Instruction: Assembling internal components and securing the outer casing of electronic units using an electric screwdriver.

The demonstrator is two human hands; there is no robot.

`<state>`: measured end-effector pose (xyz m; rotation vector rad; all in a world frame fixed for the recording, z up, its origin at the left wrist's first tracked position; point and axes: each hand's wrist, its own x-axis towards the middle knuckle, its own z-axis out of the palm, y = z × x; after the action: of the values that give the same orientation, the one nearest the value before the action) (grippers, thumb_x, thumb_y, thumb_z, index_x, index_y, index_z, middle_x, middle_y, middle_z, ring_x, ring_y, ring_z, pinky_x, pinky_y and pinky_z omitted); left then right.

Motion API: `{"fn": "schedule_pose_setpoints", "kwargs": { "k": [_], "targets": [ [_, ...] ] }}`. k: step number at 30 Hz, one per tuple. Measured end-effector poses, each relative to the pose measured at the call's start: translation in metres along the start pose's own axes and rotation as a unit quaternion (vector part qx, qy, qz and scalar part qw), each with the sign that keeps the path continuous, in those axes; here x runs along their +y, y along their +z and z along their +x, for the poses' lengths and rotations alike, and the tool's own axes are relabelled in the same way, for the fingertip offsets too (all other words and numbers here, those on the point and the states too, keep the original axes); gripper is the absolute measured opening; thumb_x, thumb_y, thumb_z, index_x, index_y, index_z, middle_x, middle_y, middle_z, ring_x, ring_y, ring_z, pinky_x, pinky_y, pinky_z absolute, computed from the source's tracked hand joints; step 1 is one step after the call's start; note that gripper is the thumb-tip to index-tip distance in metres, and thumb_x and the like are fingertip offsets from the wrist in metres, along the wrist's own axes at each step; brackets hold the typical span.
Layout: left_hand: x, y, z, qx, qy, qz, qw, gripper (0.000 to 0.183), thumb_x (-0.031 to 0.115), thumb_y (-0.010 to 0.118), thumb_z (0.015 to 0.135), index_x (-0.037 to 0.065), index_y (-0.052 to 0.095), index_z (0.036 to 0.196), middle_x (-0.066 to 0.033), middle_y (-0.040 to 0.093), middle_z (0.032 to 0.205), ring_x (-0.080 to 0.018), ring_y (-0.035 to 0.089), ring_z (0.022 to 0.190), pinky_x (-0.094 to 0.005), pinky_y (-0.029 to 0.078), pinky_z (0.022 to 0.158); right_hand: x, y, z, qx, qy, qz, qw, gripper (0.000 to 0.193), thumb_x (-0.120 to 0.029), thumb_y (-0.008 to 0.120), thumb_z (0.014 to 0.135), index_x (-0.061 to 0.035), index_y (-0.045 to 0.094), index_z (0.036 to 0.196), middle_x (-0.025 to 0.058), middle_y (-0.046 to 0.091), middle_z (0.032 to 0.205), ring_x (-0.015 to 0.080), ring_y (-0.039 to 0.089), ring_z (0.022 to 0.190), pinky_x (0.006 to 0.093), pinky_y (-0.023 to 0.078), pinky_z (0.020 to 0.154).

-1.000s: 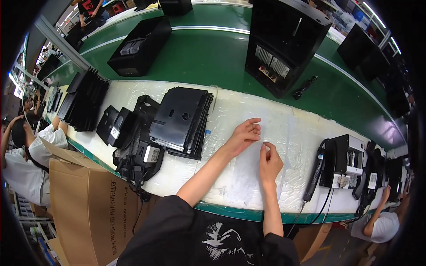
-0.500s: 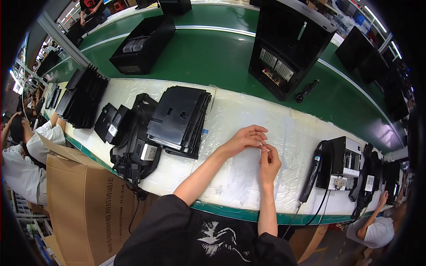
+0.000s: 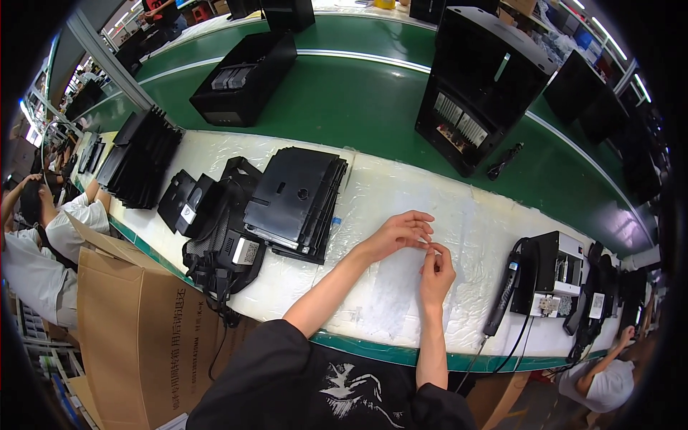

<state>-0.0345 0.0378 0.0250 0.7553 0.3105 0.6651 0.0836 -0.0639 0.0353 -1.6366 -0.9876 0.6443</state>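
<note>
At far left, a worker in white beside the bench. Next, below the bench edge, a brown carton with flaps raised and dark print on one side. Above it on the bench, a close-packed row of upright black panels. Just right, black blocks with a small white label, touching a heap of black cables, trailing over the near edge. Beyond, on the green surface, a low black case with grey parts inside. Next, a stack of flat black plates, uneven along its right side, near a small blue tab.

At centre, above the white mat, the left hand, with upper fingers loosely spread and bent, lower tips close to the right hand. On that right hand, thumb and forefinger drawn together, other fingers curled. Cannot tell whether pinching anything small. Directly beneath both, the mat, nearest of all.

Farther right, a tall black cabinet on the green surface, beside a coiled cord. Nearer, a black screwdriver just beside a black-and-silver box. At far right, another worker in pale clothing.
</note>
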Motion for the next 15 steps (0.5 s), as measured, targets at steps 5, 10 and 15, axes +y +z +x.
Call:
{"fn": "schedule_pose_setpoints", "kwargs": {
  "k": [5, 10, 15],
  "targets": [
    [0.0014, 0.0027, -0.0004, 0.001, 0.006, 0.000, 1.000, 0.041, 0.003, 0.051, 0.082, 0.000, 0.047, 0.123, -0.0075, 0.057, 0.103, -0.0166, 0.058, 0.096, -0.0370, 0.049, 0.089, 0.0069, 0.0002, 0.0012, 0.003, -0.009, 0.015, 1.000, 0.011, -0.010, 0.054, 0.090, -0.0023, 0.061, 0.093, 0.0007, 0.046, 0.049, 0.0057, 0.041, 0.045, 0.0224, 0.032, 0.045],
    [0.0000, 0.0024, 0.0019, -0.011, 0.007, -0.012, 1.000, 0.041, 0.003, 0.051, 0.082, 0.000, 0.047, 0.123, -0.0073, 0.057, 0.103, -0.0162, 0.057, 0.097, -0.0372, 0.049, 0.089, 0.0061, 0.0001, 0.0021, 0.010, 0.003, 0.018, 1.000, 0.012, -0.010, 0.053, 0.090, -0.0024, 0.062, 0.094, 0.0008, 0.046, 0.049, 0.0051, 0.040, 0.045, 0.0224, 0.031, 0.045],
    [0.0002, 0.0011, 0.0004, -0.010, 0.005, -0.017, 1.000, 0.042, 0.002, 0.052, 0.081, 0.001, 0.047, 0.123, -0.0068, 0.057, 0.102, -0.0160, 0.057, 0.097, -0.0372, 0.049, 0.090, 0.0068, 0.0020, 0.0013, 0.012, 0.009, 0.021, 1.000, 0.013, -0.012, 0.053, 0.091, -0.0025, 0.062, 0.095, 0.0001, 0.045, 0.049, 0.0046, 0.039, 0.046, 0.0224, 0.029, 0.045]
  ]
}}
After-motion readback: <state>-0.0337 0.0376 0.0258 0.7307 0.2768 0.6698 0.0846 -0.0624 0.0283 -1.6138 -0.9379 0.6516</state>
